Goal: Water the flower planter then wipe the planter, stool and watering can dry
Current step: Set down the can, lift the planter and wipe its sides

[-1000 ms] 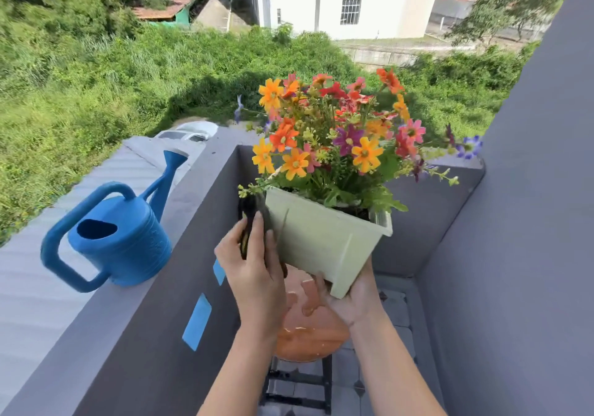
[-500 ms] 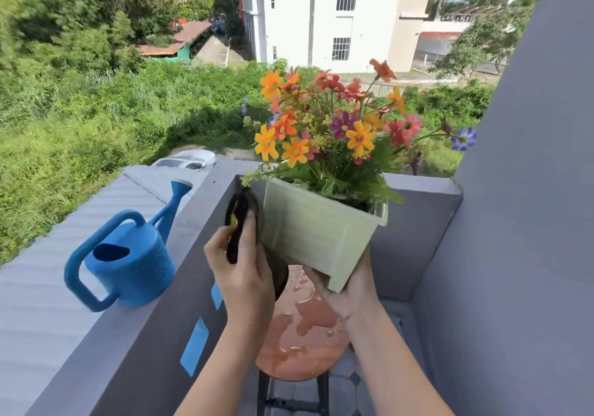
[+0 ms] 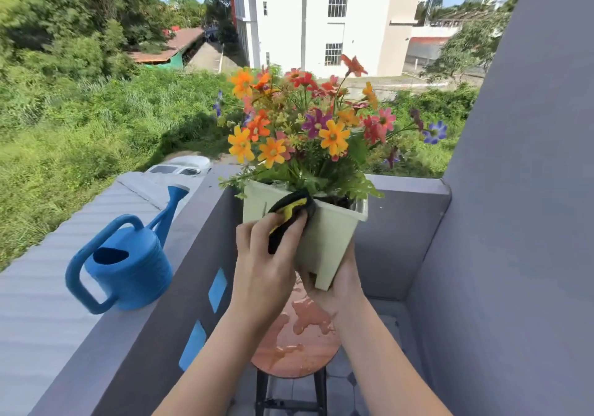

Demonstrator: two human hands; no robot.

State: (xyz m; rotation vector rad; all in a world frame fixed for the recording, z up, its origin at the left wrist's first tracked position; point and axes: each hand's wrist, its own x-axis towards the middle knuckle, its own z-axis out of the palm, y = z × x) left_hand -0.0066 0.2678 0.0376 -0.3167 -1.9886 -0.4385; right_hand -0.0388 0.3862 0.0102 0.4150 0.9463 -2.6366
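Observation:
A pale green planter (image 3: 328,238) full of orange, red and purple flowers is held up in the air above the stool. My right hand (image 3: 340,282) grips it from below at its bottom corner. My left hand (image 3: 266,261) presses a black and yellow cloth (image 3: 291,216) against the planter's near left face, close to the rim. The round reddish stool (image 3: 295,345) stands below with puddles of water on its seat. The blue watering can (image 3: 125,258) sits on the ledge to the left, spout pointing away.
A grey parapet wall (image 3: 167,290) with blue tape patches runs along the left, topped by the ledge. A grey wall (image 3: 520,222) closes the right side. Tiled balcony floor (image 3: 340,393) shows under the stool. Beyond the parapet lie a drop, greenery and a white building.
My left hand has slid the cloth from the planter's left end round onto its near face, up at the rim. The planter has been lifted a little higher above the stool.

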